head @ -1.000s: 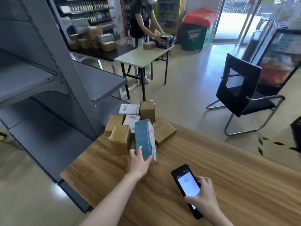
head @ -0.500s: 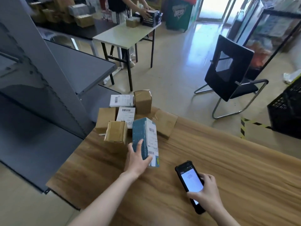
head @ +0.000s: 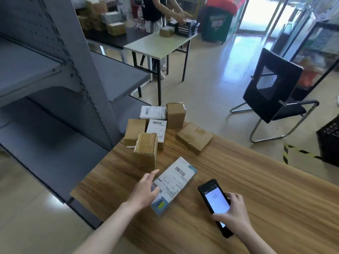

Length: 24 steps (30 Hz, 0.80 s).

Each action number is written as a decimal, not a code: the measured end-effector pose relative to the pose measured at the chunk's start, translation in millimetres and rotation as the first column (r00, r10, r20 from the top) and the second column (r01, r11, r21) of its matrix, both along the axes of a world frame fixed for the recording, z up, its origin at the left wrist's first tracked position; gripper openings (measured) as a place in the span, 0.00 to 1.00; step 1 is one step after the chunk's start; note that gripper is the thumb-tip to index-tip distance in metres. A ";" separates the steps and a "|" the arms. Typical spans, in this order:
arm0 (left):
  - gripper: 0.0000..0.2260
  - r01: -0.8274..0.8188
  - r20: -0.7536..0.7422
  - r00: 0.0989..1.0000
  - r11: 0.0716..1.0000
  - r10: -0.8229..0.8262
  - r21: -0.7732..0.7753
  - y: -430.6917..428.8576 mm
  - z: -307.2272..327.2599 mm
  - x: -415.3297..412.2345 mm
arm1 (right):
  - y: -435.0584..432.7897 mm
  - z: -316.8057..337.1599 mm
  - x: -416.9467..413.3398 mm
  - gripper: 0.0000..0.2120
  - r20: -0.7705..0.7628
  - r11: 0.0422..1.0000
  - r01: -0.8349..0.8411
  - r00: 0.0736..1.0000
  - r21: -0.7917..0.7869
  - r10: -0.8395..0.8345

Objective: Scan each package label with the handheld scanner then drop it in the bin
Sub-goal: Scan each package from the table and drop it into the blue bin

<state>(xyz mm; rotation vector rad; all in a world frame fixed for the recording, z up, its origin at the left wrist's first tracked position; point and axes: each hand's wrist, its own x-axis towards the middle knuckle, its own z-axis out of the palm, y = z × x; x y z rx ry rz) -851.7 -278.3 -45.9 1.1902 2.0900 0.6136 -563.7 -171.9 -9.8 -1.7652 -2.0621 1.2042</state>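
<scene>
A teal box (head: 176, 182) lies flat on the wooden table (head: 256, 189) with its white barcode label facing up. My left hand (head: 145, 191) holds its left edge, thumb on the label, fingers stretched along the side. My right hand (head: 232, 215) grips the black handheld scanner (head: 215, 201), its lit screen up, just right of the box. Several brown cardboard packages (head: 145, 152) and white-labelled ones (head: 157, 130) sit at the table's far left corner. A black crate (head: 329, 143) stands on the floor at the right edge.
Grey metal shelving (head: 55, 79) stands to the left of the table. A black chair (head: 271, 94) is on the floor beyond the table. Another person (head: 157, 13) works at a small table (head: 161, 44) in the back. Yellow-black tape (head: 293, 153) marks the floor.
My left hand has pulled the teal box away from the pile and tipped it from upright to flat, label up, near the scanner. The scanner hand has barely moved.
</scene>
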 end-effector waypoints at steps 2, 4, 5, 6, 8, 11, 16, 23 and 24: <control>0.32 -0.008 -0.123 0.992 1.000 0.008 -0.005 -2.4 2.0 10.3 | 0.1 2.3 -0.9 0.38 0.003 1.000 -0.012 1.000 -0.005 0.012; 0.40 0.026 -0.259 0.965 0.997 -0.045 -0.076 -4.4 -0.9 25.9 | 0.5 4.6 0.5 0.38 0.019 0.999 -0.040 0.999 -0.009 0.040; 0.43 0.033 -0.290 0.955 0.993 -0.065 -0.115 -5.3 -2.6 33.1 | 1.3 6.0 1.2 0.39 0.034 0.998 -0.062 0.997 -0.001 0.062; 0.45 0.036 -0.310 0.947 0.988 -0.080 -0.147 -5.3 -4.8 38.3 | 2.7 8.0 1.6 0.40 0.055 0.996 -0.090 0.994 0.010 0.090; 0.45 0.048 -0.341 0.934 0.982 -0.108 -0.181 -3.7 -8.3 39.4 | 7.6 14.7 1.2 0.43 0.117 0.986 -0.166 0.980 0.025 0.162; 0.45 0.106 -0.406 0.898 0.978 -0.172 -0.180 1.3 -3.1 24.3 | 17.5 29.5 0.1 0.44 0.286 0.938 -0.336 0.910 0.081 0.301; 0.44 0.348 -0.545 0.741 0.918 -0.393 -0.189 14.6 9.5 -15.6 | 37.2 48.8 -3.8 0.45 0.565 0.763 -0.607 0.718 0.221 0.407; 0.46 0.514 -0.617 0.597 0.835 -0.512 -0.195 31.0 8.9 -23.5 | 38.2 54.9 7.1 0.46 0.727 0.726 -0.639 0.621 0.254 0.293; 0.46 0.522 -0.627 0.583 0.829 -0.517 -0.199 32.1 8.7 -20.4 | 35.8 55.3 10.9 0.46 0.731 0.732 -0.632 0.622 0.255 0.282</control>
